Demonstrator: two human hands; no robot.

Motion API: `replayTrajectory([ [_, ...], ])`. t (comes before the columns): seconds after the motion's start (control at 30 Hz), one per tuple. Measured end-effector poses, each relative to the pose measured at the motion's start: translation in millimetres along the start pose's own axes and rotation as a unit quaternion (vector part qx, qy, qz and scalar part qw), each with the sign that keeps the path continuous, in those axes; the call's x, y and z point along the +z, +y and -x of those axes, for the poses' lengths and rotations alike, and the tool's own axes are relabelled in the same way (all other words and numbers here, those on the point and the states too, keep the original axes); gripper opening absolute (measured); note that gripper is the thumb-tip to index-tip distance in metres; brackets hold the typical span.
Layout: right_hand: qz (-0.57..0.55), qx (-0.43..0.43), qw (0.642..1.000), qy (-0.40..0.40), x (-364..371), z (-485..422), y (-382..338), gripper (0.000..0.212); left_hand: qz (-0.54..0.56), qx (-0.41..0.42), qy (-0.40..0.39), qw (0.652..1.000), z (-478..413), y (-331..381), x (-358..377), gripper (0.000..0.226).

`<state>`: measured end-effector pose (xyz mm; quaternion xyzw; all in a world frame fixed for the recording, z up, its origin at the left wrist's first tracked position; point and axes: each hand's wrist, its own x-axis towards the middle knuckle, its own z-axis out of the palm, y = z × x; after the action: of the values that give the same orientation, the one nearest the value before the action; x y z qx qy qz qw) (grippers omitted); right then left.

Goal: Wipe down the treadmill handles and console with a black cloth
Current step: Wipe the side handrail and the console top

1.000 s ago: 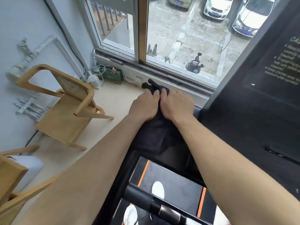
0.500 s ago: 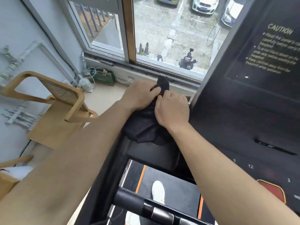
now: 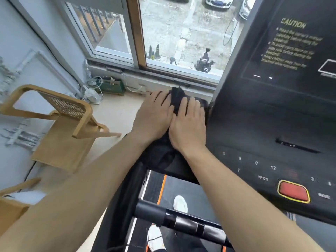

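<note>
A black cloth (image 3: 177, 99) lies bunched on the left end of the black treadmill console (image 3: 263, 124), just left of the upright panel. My left hand (image 3: 154, 115) and my right hand (image 3: 189, 124) lie side by side flat on the cloth, fingers spread forward, pressing it down. Part of the cloth hangs below my wrists. The console shows number keys and a red stop button (image 3: 293, 191). A black handle bar (image 3: 181, 222) with silver sensor plates crosses below my forearms.
A wooden chair (image 3: 60, 124) stands on the floor to the left, close to the treadmill. A window (image 3: 178, 33) is straight ahead over a low sill with cables and a green box (image 3: 111, 86). My white shoe (image 3: 180, 203) is on the belt.
Both hands went from gripping the bunched cloth to lying flat on it. The view has shifted so more of the console and its red button shows.
</note>
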<state>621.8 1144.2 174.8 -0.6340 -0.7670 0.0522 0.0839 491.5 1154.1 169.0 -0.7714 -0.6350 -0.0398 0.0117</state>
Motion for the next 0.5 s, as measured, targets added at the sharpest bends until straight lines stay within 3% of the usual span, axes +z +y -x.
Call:
replayTrajectory([
  [0.1, 0.006, -0.014, 1.000, -0.020, 3.5, 23.8, -0.9, 0.067, 0.037, -0.024, -0.004, 0.999, 12.9, -5.1, 10.0, 0.058],
  [0.2, 0.003, -0.009, 0.999, -0.036, 1.3, -5.6, -1.8, 0.064, 0.011, 0.023, -0.056, 0.998, -14.5, -16.5, 10.7, 0.063],
  [0.33, 0.009, 0.015, 1.000, -0.024, 1.1, -31.9, -0.6, 0.057, 0.038, -0.015, -0.087, 0.995, -42.1, -21.1, 6.3, 0.064],
  [0.5, 0.007, -0.010, 0.997, -0.080, -7.2, 48.6, -9.1, 0.066, 0.019, -0.014, -0.047, 0.999, 41.5, 3.0, -0.4, 0.063],
])
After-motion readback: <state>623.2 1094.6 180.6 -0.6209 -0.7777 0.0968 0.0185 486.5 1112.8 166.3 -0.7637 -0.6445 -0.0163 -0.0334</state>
